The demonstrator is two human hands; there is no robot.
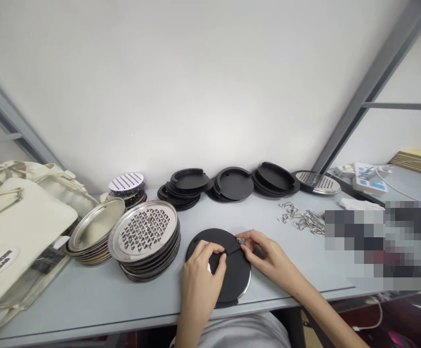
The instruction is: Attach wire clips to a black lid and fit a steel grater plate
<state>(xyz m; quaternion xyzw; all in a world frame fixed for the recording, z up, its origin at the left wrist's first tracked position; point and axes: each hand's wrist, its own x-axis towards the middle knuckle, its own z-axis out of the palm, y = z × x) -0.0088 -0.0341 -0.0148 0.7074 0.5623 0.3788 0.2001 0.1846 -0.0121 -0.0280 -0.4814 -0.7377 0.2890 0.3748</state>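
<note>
Plainly, the grey counter (97,297) is the biggest thing I see here, a firm, level surface to work against. On it, left of the person's hands, stands a stack of perforated metal discs (147,229), and near it, at the front edge, lies the black disc (234,270) being handled. I'd judge it stiff and fairly light, probably moulded plastic, with a smooth face that might slide if pushed from one side only. Its outer edge looks the surest place to take hold, with a flat palm for steadying.

The left hand (201,270) rests over its left side, thumb and forefinger tips near each other by the middle; whether that grip closes on anything I cannot tell. The right hand (270,256) comes in at the upper right edge.

A bright metal rim (247,287) shows along the disc's lower right; it looks hard, and best held lightly in case it is sharp. Smallest of all is the wire clip (239,240), pinched in the right grip between thumb and forefinger at the disc's edge. It seems springy, slick and nearly weightless, so fingertips suit it best.
</note>
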